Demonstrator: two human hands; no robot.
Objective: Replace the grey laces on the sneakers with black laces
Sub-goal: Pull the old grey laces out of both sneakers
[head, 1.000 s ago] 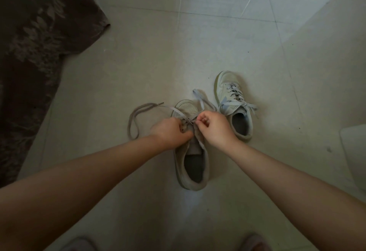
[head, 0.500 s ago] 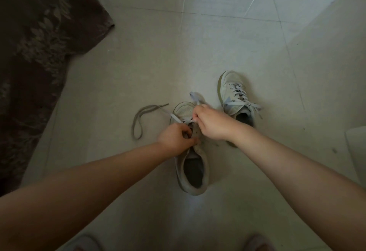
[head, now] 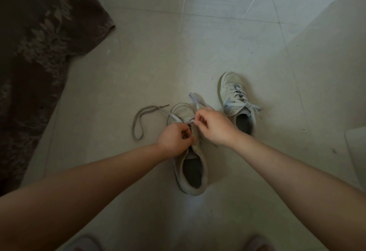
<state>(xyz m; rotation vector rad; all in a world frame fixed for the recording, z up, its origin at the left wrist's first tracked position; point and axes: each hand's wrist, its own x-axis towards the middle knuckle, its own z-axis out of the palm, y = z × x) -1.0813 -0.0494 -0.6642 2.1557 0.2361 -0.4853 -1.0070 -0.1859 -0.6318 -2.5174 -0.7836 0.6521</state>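
On the pale tiled floor (head: 138, 56), the left hand (head: 175, 140) is gripping the near, worn white low-top sneaker (head: 190, 163) at its eyelets while the right hand (head: 213, 125) is pinching the flat grey lace (head: 138, 124) at a far eyelet. Bracing the upper and drawing the lace straight out, one eyelet at a time, should prevent snagging.

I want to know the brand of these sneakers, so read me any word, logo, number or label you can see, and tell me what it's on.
No readable text in this view.
Near sneaker: no word or logo shows; the left hand and right hand cover its middle.
Far sneaker: the side panel is too dim and blurred to show any mark.
Rug: a leaf pattern only, no lettering.
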